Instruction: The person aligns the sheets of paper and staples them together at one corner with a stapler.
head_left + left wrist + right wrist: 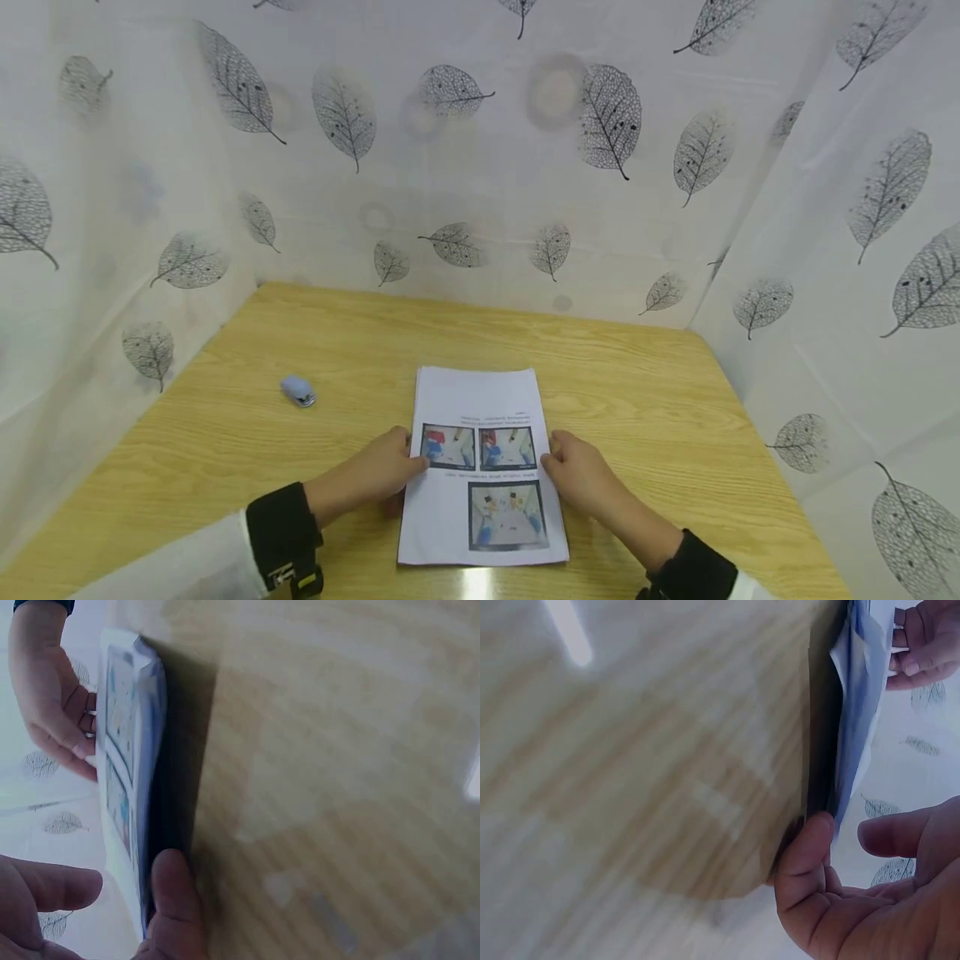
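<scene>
A stack of printed paper sheets (450,517) with three colour pictures on top is held between both hands, over the wooden table. My left hand (386,467) grips its left long edge, thumb on the top sheet. The right hand (581,477) grips the opposite edge the same way. In the left wrist view the stack (120,742) shows edge-on with a dark shadow beside it, and the left hand's fingers (174,889) curl under it. The right wrist view has the sheets (859,697) slightly uneven at one corner, with the right hand's fingers (810,862) curled at the edge.
A small light-blue stapler (298,389) lies on the wooden table (630,383), left of the paper and farther back. White curtains (480,192) printed with dark leaves hang along the table's back and both sides. A bright reflection shows at the table's front.
</scene>
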Action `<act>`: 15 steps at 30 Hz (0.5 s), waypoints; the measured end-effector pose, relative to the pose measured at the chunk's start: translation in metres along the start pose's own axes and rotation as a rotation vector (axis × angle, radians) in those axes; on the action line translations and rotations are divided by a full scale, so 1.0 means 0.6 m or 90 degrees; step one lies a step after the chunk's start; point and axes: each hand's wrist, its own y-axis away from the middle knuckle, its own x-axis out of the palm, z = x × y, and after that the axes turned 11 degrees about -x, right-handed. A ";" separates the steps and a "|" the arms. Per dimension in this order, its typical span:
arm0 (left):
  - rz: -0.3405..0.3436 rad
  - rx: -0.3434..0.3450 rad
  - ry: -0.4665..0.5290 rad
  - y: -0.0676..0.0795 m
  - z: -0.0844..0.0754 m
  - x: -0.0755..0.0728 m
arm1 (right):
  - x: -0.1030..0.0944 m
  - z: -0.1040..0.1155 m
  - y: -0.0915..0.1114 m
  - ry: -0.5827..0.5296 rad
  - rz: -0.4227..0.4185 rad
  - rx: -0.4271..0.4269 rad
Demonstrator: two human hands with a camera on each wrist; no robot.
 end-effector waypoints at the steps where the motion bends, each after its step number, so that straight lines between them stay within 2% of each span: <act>1: 0.000 -0.009 -0.014 -0.001 -0.002 -0.005 | -0.002 0.000 -0.002 0.007 -0.001 0.003; 8: -0.003 -0.035 -0.061 -0.014 -0.011 -0.016 | -0.007 0.003 -0.009 0.015 0.010 0.005; 15: 0.012 -0.041 -0.061 -0.011 -0.014 -0.018 | -0.006 0.000 -0.010 -0.002 0.010 0.022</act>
